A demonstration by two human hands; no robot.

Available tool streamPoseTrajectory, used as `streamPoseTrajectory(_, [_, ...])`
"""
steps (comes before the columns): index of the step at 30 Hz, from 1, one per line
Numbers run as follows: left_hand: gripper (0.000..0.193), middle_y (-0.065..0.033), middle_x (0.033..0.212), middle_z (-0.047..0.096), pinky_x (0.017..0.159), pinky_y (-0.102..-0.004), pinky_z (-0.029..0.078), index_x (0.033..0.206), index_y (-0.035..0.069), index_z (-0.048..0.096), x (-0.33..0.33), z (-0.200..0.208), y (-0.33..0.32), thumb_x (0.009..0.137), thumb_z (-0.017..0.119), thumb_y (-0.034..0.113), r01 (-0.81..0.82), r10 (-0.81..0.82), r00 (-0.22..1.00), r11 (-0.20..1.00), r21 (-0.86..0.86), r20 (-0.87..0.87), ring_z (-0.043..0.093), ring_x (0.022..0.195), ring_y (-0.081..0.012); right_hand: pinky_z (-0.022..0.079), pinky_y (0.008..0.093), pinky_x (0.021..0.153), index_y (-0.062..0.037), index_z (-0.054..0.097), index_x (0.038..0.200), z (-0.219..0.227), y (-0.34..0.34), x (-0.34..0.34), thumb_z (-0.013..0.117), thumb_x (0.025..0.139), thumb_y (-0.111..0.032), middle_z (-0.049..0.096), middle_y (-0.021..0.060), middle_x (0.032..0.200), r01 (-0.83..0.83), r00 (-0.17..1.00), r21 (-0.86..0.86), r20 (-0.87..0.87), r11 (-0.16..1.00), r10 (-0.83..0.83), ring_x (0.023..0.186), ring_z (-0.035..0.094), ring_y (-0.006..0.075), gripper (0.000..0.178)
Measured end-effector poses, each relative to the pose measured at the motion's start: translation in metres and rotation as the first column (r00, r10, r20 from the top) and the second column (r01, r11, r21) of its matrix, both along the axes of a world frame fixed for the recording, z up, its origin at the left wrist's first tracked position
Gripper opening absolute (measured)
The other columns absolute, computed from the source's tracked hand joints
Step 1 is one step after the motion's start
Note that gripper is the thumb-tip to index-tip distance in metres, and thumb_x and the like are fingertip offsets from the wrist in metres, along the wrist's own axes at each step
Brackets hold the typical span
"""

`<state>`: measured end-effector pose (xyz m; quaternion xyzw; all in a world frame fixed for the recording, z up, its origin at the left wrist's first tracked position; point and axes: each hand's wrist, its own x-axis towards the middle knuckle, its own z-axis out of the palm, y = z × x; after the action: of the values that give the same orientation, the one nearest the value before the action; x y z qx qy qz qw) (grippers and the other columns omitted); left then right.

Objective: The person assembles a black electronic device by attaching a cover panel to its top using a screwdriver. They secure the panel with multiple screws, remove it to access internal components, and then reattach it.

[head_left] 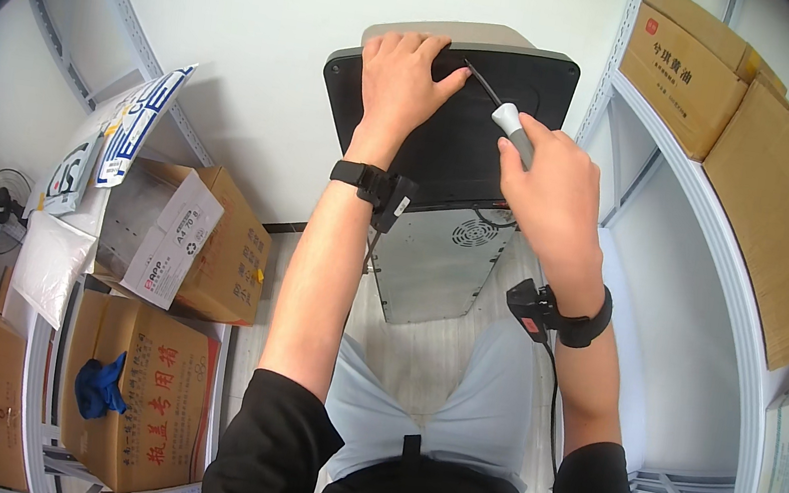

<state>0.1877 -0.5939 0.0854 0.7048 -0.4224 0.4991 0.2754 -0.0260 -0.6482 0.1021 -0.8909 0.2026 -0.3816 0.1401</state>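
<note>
A machine with a wide black panel [428,150] stands against the wall ahead, over a grey metal cabinet [431,272] with a round vent. My left hand [403,81] grips the panel's upper edge, its fingers hooked over the rim. The left thumb stretches right, beside the tip of a screwdriver [508,118]. That screwdriver has a dark shaft and a white-and-grey handle, and my right hand [555,183] is closed round the handle. Its shaft slants up and left, with the tip at the upper part of the panel. Whether a screw sits under the tip is too small to tell.
Shelving on the left holds cardboard boxes [181,398], a white pouch [51,269], a small fan [5,207] and a blue cloth [100,387]. Right shelving [719,232] carries a carton [680,80] and a flat cardboard sheet [781,220]. A cable [554,400] hangs from my right wrist device.
</note>
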Motion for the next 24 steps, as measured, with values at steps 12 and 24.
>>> streamPoseTrajectory(12, [0.041,-0.0024,0.088,0.068,0.089,-0.0374,0.038,0.096,0.013,0.070,-0.001,0.000,-0.002,0.072,0.071,0.046,0.036,-0.036,0.999,0.999,-0.041,0.005,0.060,0.087,-0.0219,0.052,0.0356,0.078,0.0069,0.058,0.110,0.034,0.027,0.009,0.058,0.073,-0.010,0.065,0.0183,0.093,-0.090,0.991,0.165,0.112,0.982,0.071,0.086,0.065,0.0288,0.041])
streamPoseTrajectory(24, [0.040,0.0015,0.081,0.067,0.084,-0.0346,0.038,0.090,0.014,0.071,0.003,-0.008,-0.009,0.068,0.074,0.047,0.072,-0.049,0.988,0.984,-0.162,0.145,0.059,0.081,-0.0181,0.025,0.0125,0.035,0.0045,0.049,0.102,0.026,0.009,-0.008,0.055,0.087,-0.013,0.060,0.0277,0.102,-0.620,0.783,0.784,0.620,-0.029,0.046,0.049,0.041,0.0033,0.024])
